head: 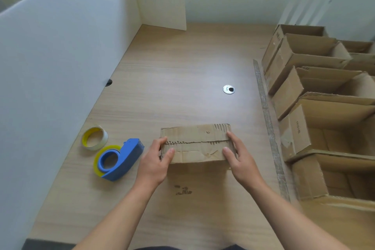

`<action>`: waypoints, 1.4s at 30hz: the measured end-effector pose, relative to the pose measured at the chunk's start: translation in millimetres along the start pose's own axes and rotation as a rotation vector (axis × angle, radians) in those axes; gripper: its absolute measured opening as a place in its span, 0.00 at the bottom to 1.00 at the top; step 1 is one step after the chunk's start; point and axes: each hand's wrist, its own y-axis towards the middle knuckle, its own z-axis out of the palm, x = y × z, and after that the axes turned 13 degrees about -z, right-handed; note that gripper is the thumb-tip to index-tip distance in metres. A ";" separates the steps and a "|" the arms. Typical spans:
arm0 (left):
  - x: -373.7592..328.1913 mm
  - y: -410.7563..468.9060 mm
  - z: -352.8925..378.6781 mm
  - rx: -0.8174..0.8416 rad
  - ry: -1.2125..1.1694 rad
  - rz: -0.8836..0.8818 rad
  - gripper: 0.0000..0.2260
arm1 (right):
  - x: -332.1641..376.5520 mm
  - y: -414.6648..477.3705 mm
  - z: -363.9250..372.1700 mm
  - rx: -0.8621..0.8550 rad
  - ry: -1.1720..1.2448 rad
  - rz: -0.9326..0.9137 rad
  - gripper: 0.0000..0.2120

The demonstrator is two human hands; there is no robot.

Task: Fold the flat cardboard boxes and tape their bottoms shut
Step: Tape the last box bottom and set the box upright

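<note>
Brown corrugated card is what the fingers are closed on. The left hand's fingertips (163, 140) curl over the left end of a small brown corrugated cardboard box (196, 144), and its thumb lies on the near flap. The right hand's fingertips (230, 135) hook over the right end the same way, thumb pressed on the top face. So the left hand (155, 161) and the right hand (240, 155) both grip the box, one at each end, with bare forearms reaching in from the near edge.

The box is down at the pale wood-grain tabletop (182, 63), in the middle on the person's side; I cannot tell whether it rests there or is held just clear. Its upper face is two flaps meeting along a ragged seam that runs left to right.

Just left of the left hand lies a blue plastic tape dispenser (129, 156) loaded with a clear yellowish roll. Beside that, farther left, is a loose roll of tape with a yellow core (94, 138); whether the two touch I cannot say. Dark smudges (183, 190) mark the wood between the forearms, and a round metal cable grommet (228, 89) sits beyond the box.

Past a grey strip (267, 128) on the right stands a row of open-topped brown cardboard boxes (304, 57), packed close together. Upright white boards (60, 57) wall the left edge and far corner.
</note>
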 end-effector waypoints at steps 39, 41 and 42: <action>99.8 50.1 -69.6 -0.111 0.834 -0.150 0.35 | 43.5 29.3 47.3 0.280 -0.804 -0.382 0.19; 98.3 51.5 -65.9 -0.095 0.778 -0.186 0.34 | 40.3 29.2 47.0 0.314 -0.781 -0.348 0.18; 97.3 52.7 -64.0 -0.087 0.759 -0.204 0.34 | 38.1 29.3 46.6 0.322 -0.773 -0.344 0.18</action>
